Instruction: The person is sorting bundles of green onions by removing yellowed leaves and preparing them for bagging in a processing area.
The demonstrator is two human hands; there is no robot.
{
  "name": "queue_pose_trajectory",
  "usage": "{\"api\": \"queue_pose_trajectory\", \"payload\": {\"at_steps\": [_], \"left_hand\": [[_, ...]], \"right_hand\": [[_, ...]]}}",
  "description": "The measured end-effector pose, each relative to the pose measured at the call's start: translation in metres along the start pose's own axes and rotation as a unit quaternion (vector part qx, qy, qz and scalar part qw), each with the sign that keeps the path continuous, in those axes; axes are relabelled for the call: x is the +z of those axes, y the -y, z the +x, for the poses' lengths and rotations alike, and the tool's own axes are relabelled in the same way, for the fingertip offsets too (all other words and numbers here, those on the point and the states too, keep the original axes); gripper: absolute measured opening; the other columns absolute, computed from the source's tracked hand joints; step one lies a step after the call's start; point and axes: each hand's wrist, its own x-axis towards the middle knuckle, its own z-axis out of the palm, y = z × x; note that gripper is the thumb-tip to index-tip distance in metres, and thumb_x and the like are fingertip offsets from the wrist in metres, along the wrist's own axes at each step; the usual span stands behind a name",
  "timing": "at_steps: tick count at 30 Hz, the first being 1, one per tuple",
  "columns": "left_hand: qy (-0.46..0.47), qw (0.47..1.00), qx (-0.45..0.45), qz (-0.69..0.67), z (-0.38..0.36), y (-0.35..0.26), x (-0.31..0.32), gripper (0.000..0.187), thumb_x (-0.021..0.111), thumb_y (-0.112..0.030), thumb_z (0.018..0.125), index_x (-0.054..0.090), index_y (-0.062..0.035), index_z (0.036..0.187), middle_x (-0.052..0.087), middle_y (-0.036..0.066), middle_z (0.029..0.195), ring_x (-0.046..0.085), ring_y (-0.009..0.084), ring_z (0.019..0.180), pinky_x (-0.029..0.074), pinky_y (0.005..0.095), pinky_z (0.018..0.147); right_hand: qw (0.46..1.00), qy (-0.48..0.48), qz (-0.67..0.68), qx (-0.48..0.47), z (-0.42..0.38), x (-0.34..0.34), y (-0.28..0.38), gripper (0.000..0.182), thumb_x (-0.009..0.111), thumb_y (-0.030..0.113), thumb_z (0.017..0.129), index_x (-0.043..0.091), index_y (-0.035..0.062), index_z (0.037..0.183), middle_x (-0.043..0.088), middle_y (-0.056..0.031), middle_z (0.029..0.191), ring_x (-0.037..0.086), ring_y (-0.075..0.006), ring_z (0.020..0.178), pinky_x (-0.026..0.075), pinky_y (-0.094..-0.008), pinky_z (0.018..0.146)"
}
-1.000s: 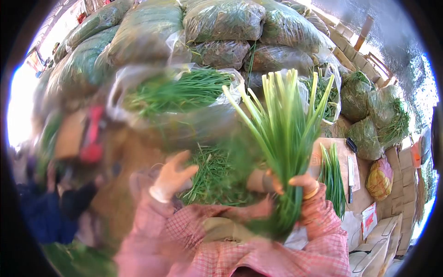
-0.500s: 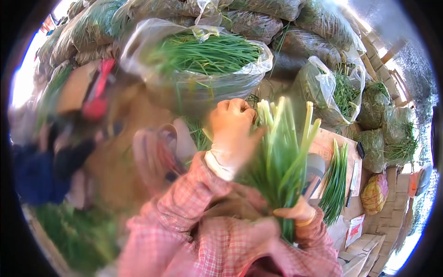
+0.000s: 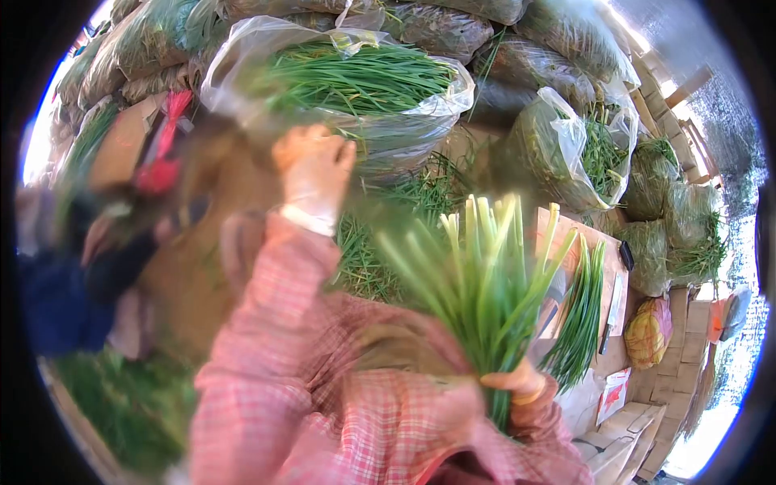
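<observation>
My right hand (image 3: pixel 517 381) is wrapped round a bunch of garlic chives (image 3: pixel 485 299), pale cut ends up and splayed, green leaves hanging below the grip. To the left, my left hand (image 3: pixel 314 166) is raised, apart from the bunch, just below the big clear bag's near side. Its fingers are curled in; whatever they hold, if anything, is hidden. A second bunch of chives (image 3: pixel 579 315) lies beside my right hand on a cardboard-coloured board (image 3: pixel 558 226). On that board a knife (image 3: pixel 612 311) rests by a small black object (image 3: pixel 626 255).
An open clear bag (image 3: pixel 380 145) full of chives stands ahead, with loose leaves (image 3: pixel 368 259) on the floor below it. Another open bag (image 3: pixel 541 153) is at right. Stuffed bags (image 3: pixel 436 32) are stacked behind. At left, a person in blue (image 3: pixel 61 299) is blurred beside red ties (image 3: pixel 166 153).
My left hand has moved left and up, away from the stalk ends. The bunch in my right hand now shows spread stalks; my right hand has barely moved.
</observation>
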Motion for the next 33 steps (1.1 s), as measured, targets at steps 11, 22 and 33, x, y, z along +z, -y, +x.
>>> {"api": "queue_pose_trajectory", "payload": {"at_steps": [11,22,33], "left_hand": [[0.215,0.877,0.195,-0.384,-0.022,-0.075,-0.032,0.059,0.074,-0.017,0.061,0.052,-0.0088,0.114,0.054,0.010,0.108,0.049,0.0291,0.103,0.038,0.0388,0.090],[0.178,0.915,0.161,-0.325,-0.060,-0.067,-0.040,0.051,0.072,-0.018,0.063,0.054,-0.0105,0.109,0.053,0.009,0.097,0.048,0.0289,0.094,0.038,0.0403,0.084],[0.187,0.883,0.100,-0.418,-0.088,-0.060,-0.018,0.013,0.070,-0.014,0.066,0.064,-0.0097,0.077,0.054,0.006,0.088,0.049,0.0262,0.092,0.039,0.0371,0.081]], "right_hand": [[0.999,0.007,0.009,-0.044,0.012,-0.004,-0.012,0.066,0.070,-0.007,0.066,0.045,0.0026,0.126,0.054,-0.0060,0.117,0.051,-0.0181,0.106,0.041,-0.0327,0.090],[0.994,-0.066,0.072,-0.037,0.015,-0.002,-0.025,0.058,0.070,-0.008,0.066,0.050,0.0017,0.119,0.059,-0.0057,0.109,0.056,-0.0165,0.097,0.045,-0.0306,0.083],[0.997,-0.079,-0.005,-0.020,0.016,0.001,-0.034,0.057,0.074,-0.002,0.066,0.052,0.0025,0.118,0.058,-0.0020,0.108,0.052,-0.0134,0.100,0.041,-0.0295,0.087]]}}
